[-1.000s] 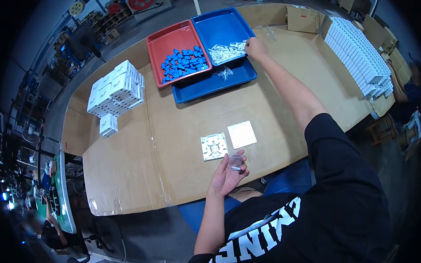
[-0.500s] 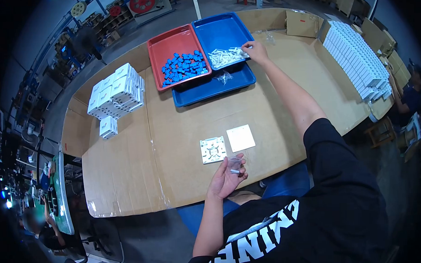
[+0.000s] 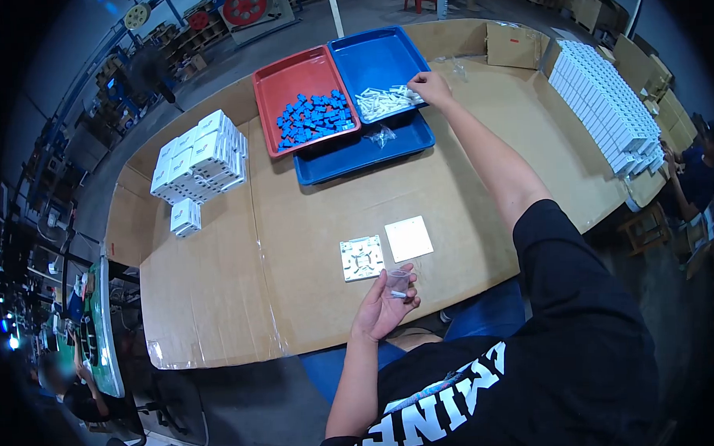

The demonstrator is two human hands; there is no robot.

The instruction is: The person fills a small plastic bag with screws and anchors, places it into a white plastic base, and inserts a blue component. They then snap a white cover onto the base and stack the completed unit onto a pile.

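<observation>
My left hand (image 3: 385, 304) is curled round a small clear plastic bag (image 3: 399, 280), its mouth spread, with a small white piece low inside. Just beyond it lie a white moulded square frame (image 3: 362, 258) with cut-outs and a plain white square plate (image 3: 409, 238), side by side on the cardboard. At arm's length my right hand (image 3: 431, 88) is at the right rim of the blue tray (image 3: 379, 55). Its fingers are pinched together beside the heap of small white sticks (image 3: 380, 103). Whatever sits between those fingertips is too small to make out.
Left of the blue tray stands a red tray (image 3: 293, 72) of blue pieces. A lower blue tray (image 3: 331, 170) holds crumpled clear bags (image 3: 381, 136). Stacked white units (image 3: 201, 158) stand left, more (image 3: 604, 104) right. Low cardboard walls edge the table. Co-workers sit at both sides.
Little differs. The whole view has shifted slightly; my right hand stays at the blue tray's rim and my left hand keeps the clear bag.
</observation>
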